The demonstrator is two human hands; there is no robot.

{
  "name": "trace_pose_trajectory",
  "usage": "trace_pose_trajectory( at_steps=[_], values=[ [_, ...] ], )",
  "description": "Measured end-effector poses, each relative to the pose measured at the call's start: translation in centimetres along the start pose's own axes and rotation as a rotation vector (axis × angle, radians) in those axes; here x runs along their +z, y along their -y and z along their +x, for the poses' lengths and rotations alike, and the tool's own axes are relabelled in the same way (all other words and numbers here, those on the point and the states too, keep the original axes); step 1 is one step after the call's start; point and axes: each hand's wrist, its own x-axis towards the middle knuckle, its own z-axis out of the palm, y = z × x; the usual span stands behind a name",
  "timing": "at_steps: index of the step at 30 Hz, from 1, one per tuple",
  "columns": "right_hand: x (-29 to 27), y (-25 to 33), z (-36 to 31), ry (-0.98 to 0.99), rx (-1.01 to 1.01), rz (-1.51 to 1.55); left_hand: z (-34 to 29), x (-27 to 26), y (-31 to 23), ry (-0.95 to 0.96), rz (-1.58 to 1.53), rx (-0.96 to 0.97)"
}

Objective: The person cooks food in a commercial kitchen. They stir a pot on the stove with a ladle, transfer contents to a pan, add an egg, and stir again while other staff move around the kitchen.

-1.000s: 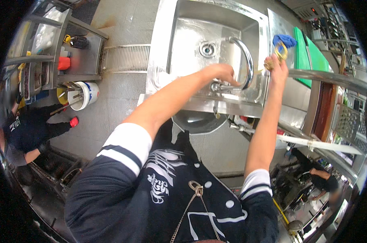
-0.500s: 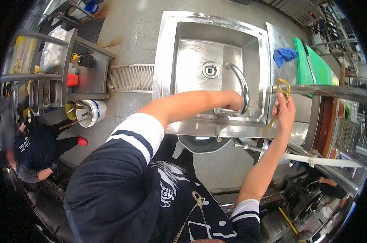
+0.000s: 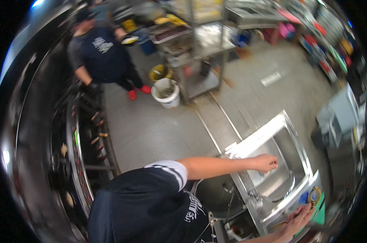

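Observation:
My left hand (image 3: 266, 163) hovers over the basin of a stainless steel sink (image 3: 300, 148), fingers curled closed, with nothing visible in them. Apart from it, a curved chrome faucet (image 3: 288, 190) stands at the sink's near side. At the lower right, my right hand (image 3: 300, 220) is closed around gold-coloured scissors (image 3: 314, 197), their loop handles sticking out past the fingers. Beside those handles lies a blue cloth (image 3: 303, 198). A green cutting board (image 3: 320, 214) shows partly behind the right hand. The picture is blurred by motion.
A person (image 3: 106, 52) in dark clothes and red shoes stands at the upper left. Near them are a white bucket (image 3: 167, 99) and a metal shelf unit (image 3: 203, 87). A floor drain grate (image 3: 218, 121) runs toward the sink. A grey bin (image 3: 339, 111) stands at the right.
The view has swung left, so the sink now sits at lower right. My left hand has come off the faucet's base and over the basin. The scissors stay in my right hand.

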Motion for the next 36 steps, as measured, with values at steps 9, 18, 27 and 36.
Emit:
trace_pose_trajectory(
  at_steps=[9, 18, 27, 36],
  values=[
    [24.2, -7.6, -16.5, 0.972, 0.214, 0.087, -32.5, -6.2, -3.9, -0.514, -0.690, -0.156],
    [37.1, -13.3, -48.2, 1.953, 0.099, -0.393, -63.5, -5.4, -0.2, -1.310, -1.086, -0.198],
    [37.8, -10.7, -78.6, 2.753, -0.512, -0.483, -90.7, -0.9, 0.2, -2.113, -1.207, 0.583],
    [43.5, -19.4, -92.6, 2.762, -1.444, -0.703, -99.4, 3.8, 4.1, -2.322, -0.544, -0.967]
  ],
)
